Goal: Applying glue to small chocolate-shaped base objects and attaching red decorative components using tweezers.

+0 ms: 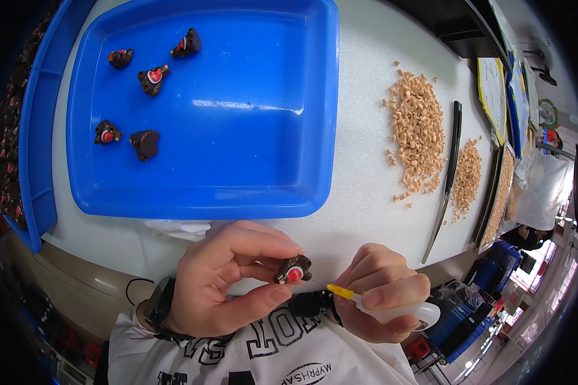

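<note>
Between the thumb and fingers of my left hand is a small dark brown figurine with a red and white front. My right hand is wrapped round a white squeeze bottle with a yellow tip. A thin needle runs from that tip toward the figurine's right side; whether it touches cannot be made out. Ahead of my hands, a blue tray holds several similar figurines, among them one with its red front up and one showing a plain dark side.
Right of the tray lie a large heap of small beige pieces and a smaller heap. Long dark tweezers lie between them. A blue crate full of dark figurines stands at the left. White cloth or paper pokes out below the tray.
</note>
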`<state>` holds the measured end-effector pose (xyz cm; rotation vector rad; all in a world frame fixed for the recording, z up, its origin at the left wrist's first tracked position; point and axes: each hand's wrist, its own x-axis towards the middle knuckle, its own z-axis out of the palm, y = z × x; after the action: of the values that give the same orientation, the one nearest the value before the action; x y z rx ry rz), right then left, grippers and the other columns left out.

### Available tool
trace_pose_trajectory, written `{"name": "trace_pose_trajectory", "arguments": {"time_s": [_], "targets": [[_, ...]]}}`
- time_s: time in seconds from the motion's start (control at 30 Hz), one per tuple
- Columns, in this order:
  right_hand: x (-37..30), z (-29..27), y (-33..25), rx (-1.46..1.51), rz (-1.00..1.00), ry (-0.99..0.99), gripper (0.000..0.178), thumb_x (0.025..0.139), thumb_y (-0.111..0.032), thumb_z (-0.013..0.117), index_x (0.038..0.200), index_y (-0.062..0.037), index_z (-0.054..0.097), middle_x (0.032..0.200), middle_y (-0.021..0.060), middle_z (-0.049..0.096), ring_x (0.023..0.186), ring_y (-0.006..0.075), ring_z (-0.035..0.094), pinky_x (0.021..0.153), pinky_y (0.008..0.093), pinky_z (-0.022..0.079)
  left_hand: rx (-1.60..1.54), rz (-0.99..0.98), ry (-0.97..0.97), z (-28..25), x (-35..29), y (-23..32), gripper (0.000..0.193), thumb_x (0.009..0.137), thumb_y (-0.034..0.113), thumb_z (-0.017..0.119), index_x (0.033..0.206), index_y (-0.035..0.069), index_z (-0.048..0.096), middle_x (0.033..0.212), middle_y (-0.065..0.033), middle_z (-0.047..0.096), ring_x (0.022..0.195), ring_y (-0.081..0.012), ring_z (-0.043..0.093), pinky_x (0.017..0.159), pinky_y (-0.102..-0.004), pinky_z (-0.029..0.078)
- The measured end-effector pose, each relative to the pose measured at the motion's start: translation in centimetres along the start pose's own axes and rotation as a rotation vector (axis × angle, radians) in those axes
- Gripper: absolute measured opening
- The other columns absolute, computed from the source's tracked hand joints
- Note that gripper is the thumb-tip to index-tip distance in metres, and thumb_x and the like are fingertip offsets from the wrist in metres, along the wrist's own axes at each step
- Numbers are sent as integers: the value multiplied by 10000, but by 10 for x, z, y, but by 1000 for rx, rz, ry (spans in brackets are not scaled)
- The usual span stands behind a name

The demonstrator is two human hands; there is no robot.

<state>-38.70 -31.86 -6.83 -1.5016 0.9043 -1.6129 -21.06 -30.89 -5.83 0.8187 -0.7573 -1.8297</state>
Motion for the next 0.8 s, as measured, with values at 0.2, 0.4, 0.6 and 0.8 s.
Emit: {"name": "trace_pose_trajectory", "arguments": {"time_s": [0.2,0.4,0.6,0.8], "targets": [[1,1,2,20,-9,12,399,981,-439,344,806,-96,447,433,-13,443,322,97,366,332,203,248,15,9,4,0,1,0,330,825,-75,615,1135,-82,502,1095,-167,552,985,-198,622,857,-303,541],[-1,0,1,172,0,81,433,967,-503,360,857,-90,428,471,17,456,364,107,357,365,215,262,92,-18,-29,0,1,3,350,830,-10,623,1118,-94,443,1107,-241,507,913,-238,622,795,-318,554],[-1,4,-6,195,77,180,454,927,-515,480,1021,-83,374,616,69,531,510,143,449,464,243,329,98,-27,5,3,-4,2,301,821,-68,608,1109,-73,521,1097,-158,553,996,-194,608,863,-299,521],[5,-14,-12,-84,-183,52,511,792,-239,748,1134,-148,380,945,150,555,700,203,552,517,267,499,222,-49,61,7,-1,-4,293,817,-90,593,1102,-73,523,1085,-144,574,973,-176,611,850,-283,507]]}}
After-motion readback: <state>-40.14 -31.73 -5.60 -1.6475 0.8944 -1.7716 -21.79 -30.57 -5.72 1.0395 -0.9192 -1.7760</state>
